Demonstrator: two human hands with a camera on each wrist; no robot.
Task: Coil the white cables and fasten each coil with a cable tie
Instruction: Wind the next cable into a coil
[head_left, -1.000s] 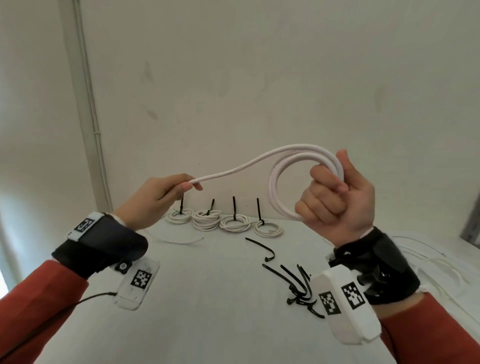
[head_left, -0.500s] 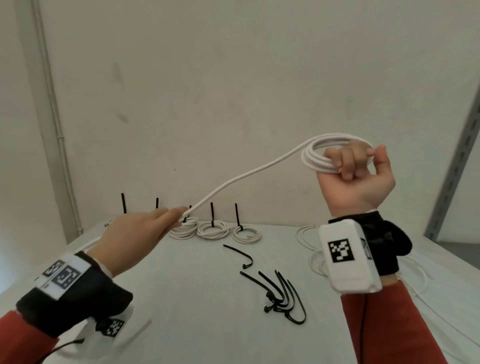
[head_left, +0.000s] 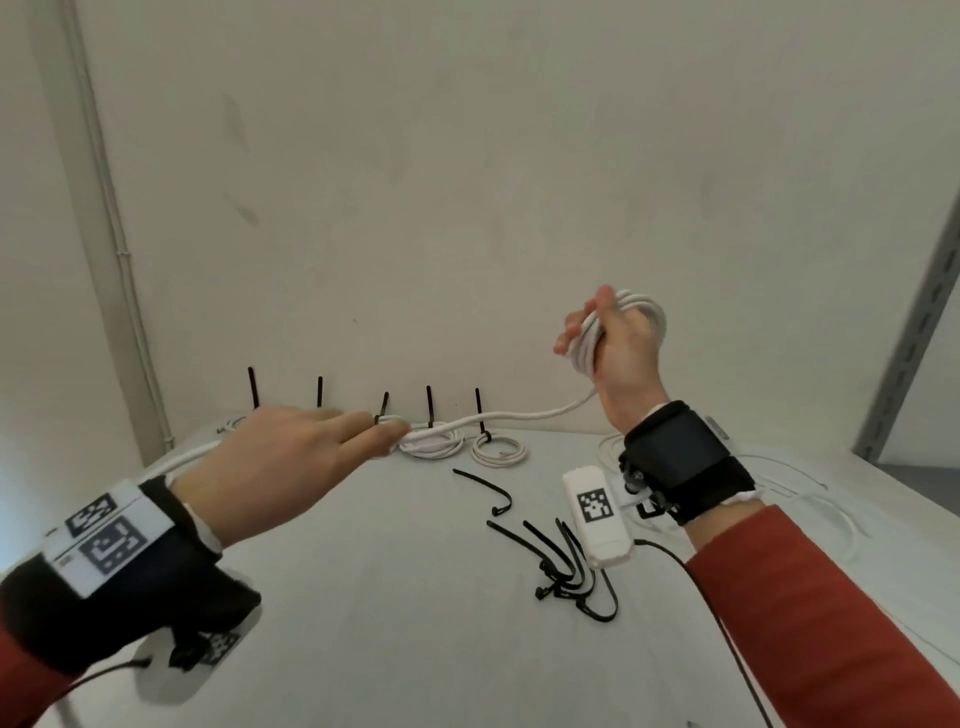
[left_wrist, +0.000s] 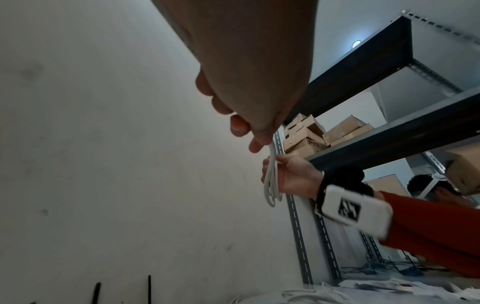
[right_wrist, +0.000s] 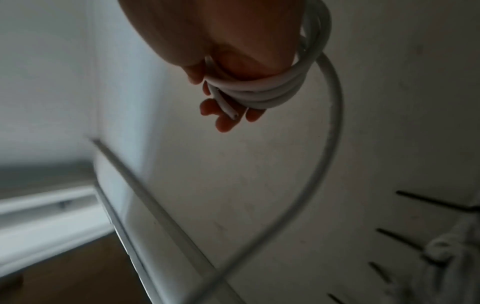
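Though white — table (head_left: 389, 623), wall (head_left: 493, 182) — grey shelving (head_left: 919, 322)

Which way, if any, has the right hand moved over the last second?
Yes, upward: the right hand was level with the black ties on the tied coils; now it sits above them.

White cable (head_left: 498, 415), black ties (head_left: 563, 582), red sleeves (head_left: 810, 613)

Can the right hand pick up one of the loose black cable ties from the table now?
Probably not yet. The right hand is raised and grips the white coil, so it is occupied. The loose cable ties lie uncovered on the table below its wrist; nothing blocks the path itself.
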